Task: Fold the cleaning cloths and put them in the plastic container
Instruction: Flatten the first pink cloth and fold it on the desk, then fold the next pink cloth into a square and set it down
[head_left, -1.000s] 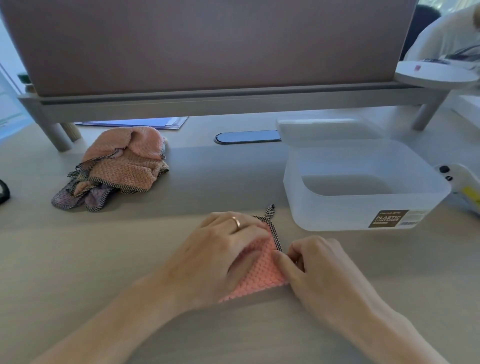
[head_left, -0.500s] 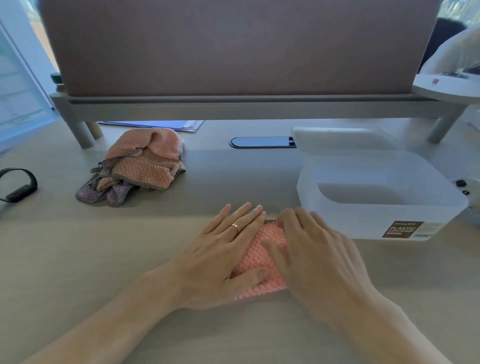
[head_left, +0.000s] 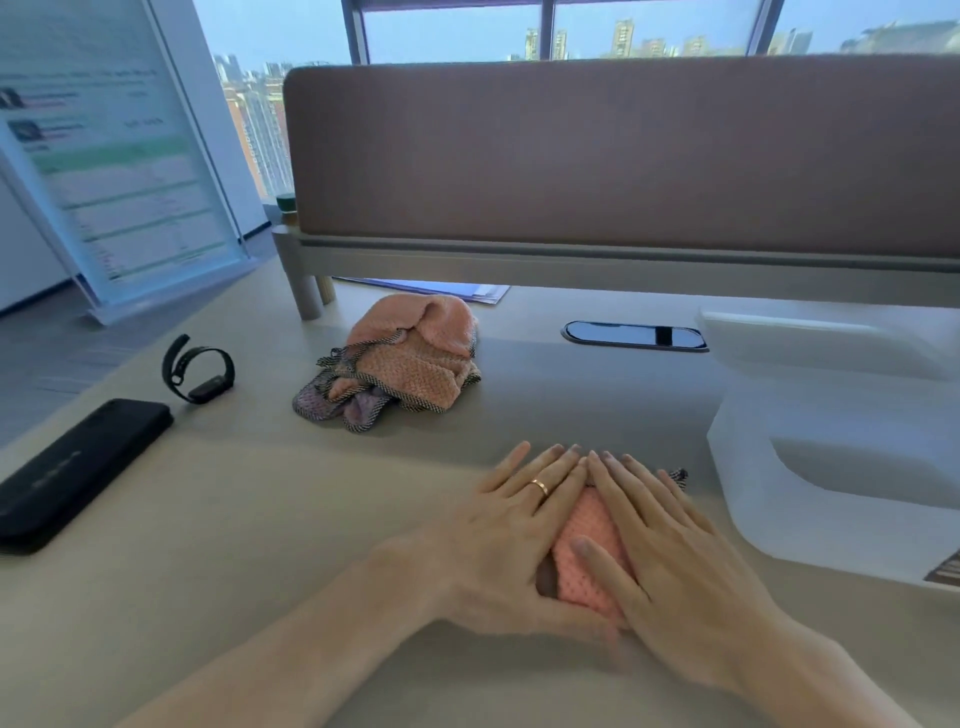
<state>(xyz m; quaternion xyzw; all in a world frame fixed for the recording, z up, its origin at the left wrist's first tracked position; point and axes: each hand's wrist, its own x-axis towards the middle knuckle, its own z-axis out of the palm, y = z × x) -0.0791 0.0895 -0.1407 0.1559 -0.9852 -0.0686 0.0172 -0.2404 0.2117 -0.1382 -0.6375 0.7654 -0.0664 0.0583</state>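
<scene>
A folded pink cleaning cloth (head_left: 589, 551) with a checked hem lies on the desk near the front. My left hand (head_left: 498, 540) and my right hand (head_left: 670, 566) rest flat on it, fingers stretched out, palms down, covering most of it. A heap of unfolded pink and purple cloths (head_left: 402, 369) sits further back to the left. The translucent plastic container (head_left: 737, 447) stands open at the right, with nothing visible inside, and its lid (head_left: 810, 332) lies just behind it.
A black phone (head_left: 78, 467) and a black wristband (head_left: 200, 369) lie at the left. A brown divider screen (head_left: 623, 156) on a raised shelf runs along the back. A cable slot (head_left: 634, 335) sits in the desk, and a sign stand (head_left: 114, 171) is at far left.
My hands went from pinching the cloth's fold to lying flat on it. The view tilted up and swung left, so the container now sits at the right edge.
</scene>
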